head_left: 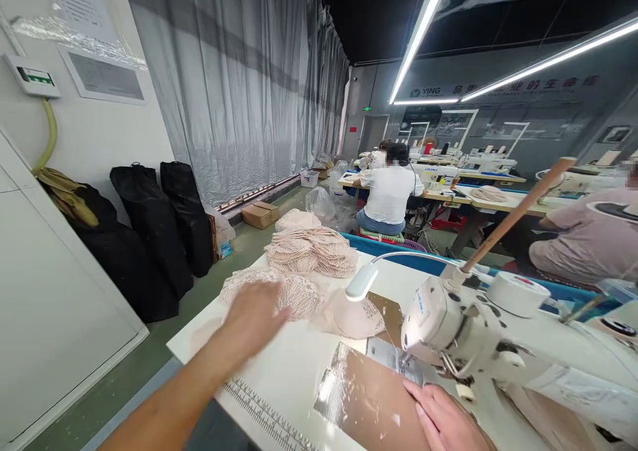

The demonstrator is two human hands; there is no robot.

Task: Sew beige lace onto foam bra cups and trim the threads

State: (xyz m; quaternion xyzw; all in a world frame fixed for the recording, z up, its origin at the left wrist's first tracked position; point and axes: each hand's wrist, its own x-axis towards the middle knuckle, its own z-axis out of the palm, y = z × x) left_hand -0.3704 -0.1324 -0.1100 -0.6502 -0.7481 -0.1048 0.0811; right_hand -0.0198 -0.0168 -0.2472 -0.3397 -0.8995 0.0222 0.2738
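My left hand (254, 318) reaches out over the white table (279, 378), fingers stretched toward a loose pile of pink lace pieces (294, 291); it holds nothing that I can see. My right hand (443, 421) lies flat on the brown cardboard sheet (369, 398) taped to the table, close to the sewing machine's needle area (406, 364). A pink moulded bra cup (353, 315) lies just beyond the cardboard. A taller stack of lace pieces (312, 250) stands farther back on the table.
The white sewing machine (478, 331) with a gooseneck lamp (361, 281) fills the right side. A printed ruler (269, 414) runs along the table's front edge. Black bags (154, 225) and a cardboard box (260, 214) stand by the left wall. Other people sit at machines behind.
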